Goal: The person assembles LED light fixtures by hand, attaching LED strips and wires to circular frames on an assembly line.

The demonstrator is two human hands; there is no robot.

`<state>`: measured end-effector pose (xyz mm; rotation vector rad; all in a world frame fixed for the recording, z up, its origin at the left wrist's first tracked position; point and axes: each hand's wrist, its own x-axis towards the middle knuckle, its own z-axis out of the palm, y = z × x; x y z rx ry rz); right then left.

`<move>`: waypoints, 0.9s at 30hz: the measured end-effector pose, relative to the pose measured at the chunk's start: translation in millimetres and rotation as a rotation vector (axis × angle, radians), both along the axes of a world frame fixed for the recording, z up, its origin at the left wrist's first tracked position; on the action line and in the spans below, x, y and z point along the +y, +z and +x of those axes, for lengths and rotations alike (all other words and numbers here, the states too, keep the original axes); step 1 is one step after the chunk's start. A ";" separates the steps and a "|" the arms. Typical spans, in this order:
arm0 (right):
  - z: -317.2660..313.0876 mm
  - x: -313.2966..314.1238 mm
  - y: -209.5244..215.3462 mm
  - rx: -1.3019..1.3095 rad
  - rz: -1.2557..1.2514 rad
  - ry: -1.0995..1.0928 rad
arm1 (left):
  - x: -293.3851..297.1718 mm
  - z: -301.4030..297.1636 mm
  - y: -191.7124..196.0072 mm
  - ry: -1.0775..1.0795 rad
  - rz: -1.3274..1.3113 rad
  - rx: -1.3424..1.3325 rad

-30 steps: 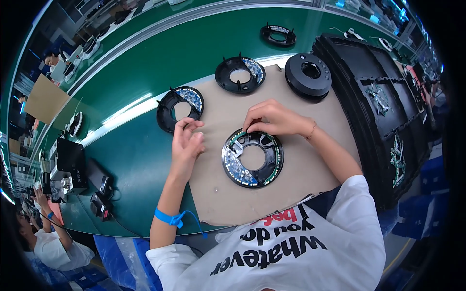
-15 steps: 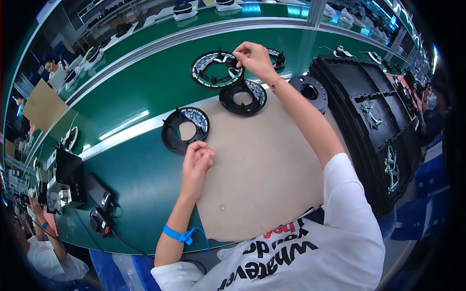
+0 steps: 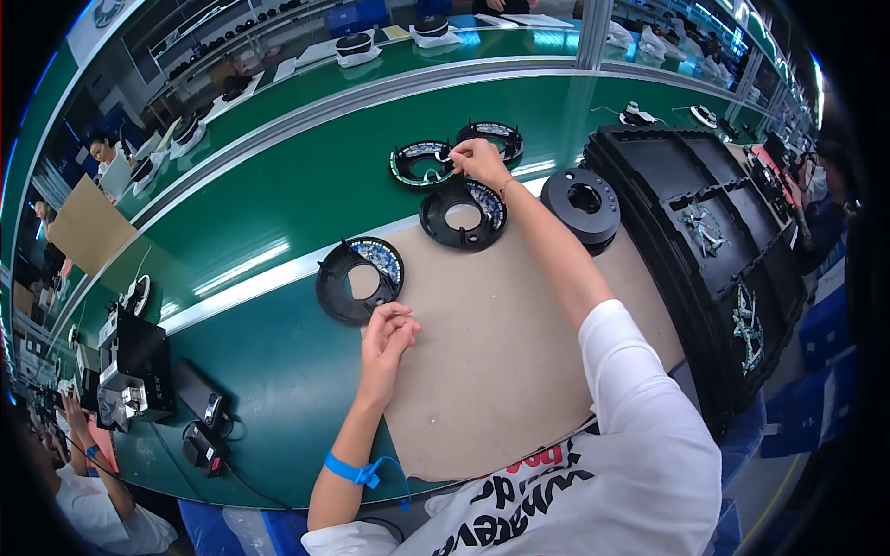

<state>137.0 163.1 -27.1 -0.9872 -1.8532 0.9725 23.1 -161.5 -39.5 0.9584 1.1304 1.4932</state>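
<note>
At the far side my right hand is closed in a pinch at the right edge of a black ring-shaped housing. A circuit strip with a row of small lights lines it, and a loose white piece lies in its opening. My left hand rests by the near edge of another black ring housing, fingers loosely bent and apart, holding nothing. A third black ring housing lies between them, partly on the brown board. Another ring sits just behind my right hand.
A grey round cover stands right of my right forearm. Beside it, a large black divided tray holds several circuit strips. Brown board covers the front of the green table. A black box and adapters sit at left.
The ring in my right hand has moved away from me and lower, and looks smaller now. My left hand stays by its ring. The whole view has shifted slightly.
</note>
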 end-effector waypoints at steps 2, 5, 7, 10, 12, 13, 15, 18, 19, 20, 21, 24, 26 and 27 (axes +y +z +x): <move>6.1 3.0 2.6 -0.069 0.066 0.012 | 1.5 1.1 0.2 -0.005 0.006 0.011; 23.8 -1.3 9.0 -0.615 0.858 -0.334 | 1.8 1.2 -0.2 -0.013 0.018 0.042; 33.0 -3.8 4.9 -0.779 0.796 -0.396 | 1.7 1.7 -0.3 -0.019 0.026 0.066; 47.5 3.3 -8.3 -1.026 0.767 -0.410 | 1.4 4.2 -1.2 -0.019 0.008 0.067; 50.6 11.5 -4.8 -1.085 0.752 -0.219 | 0.4 5.6 -2.8 -0.016 0.010 0.068; 53.6 6.3 2.5 -1.084 0.828 -0.138 | -0.9 6.8 -1.9 -0.016 0.011 0.068; 56.9 1.1 7.8 -0.940 0.930 -0.154 | -2.5 10.4 0.3 -0.010 0.006 0.077; 72.5 -5.3 23.6 -0.580 1.258 -0.228 | -1.2 17.2 1.2 -0.014 0.018 0.080; 79.9 -19.4 43.4 -0.624 1.202 -0.200 | -0.4 20.0 1.5 -0.025 0.020 0.080; 87.3 -34.6 62.8 -0.665 1.145 -0.173 | -0.2 23.0 2.7 -0.026 0.023 0.100; 91.2 -50.2 75.1 -0.638 1.105 -0.106 | 0.0 25.6 3.1 -0.024 0.023 0.118; 96.3 -101.1 90.6 -0.581 1.089 0.048 | 0.3 41.0 12.7 -0.108 -0.050 0.004; 109.9 -143.3 103.5 -0.566 1.051 0.244 | 3.7 60.6 19.7 -0.172 -0.074 -0.057; 113.5 -162.2 101.1 -0.611 1.043 0.308 | 4.0 70.3 19.4 -0.205 -0.101 -0.117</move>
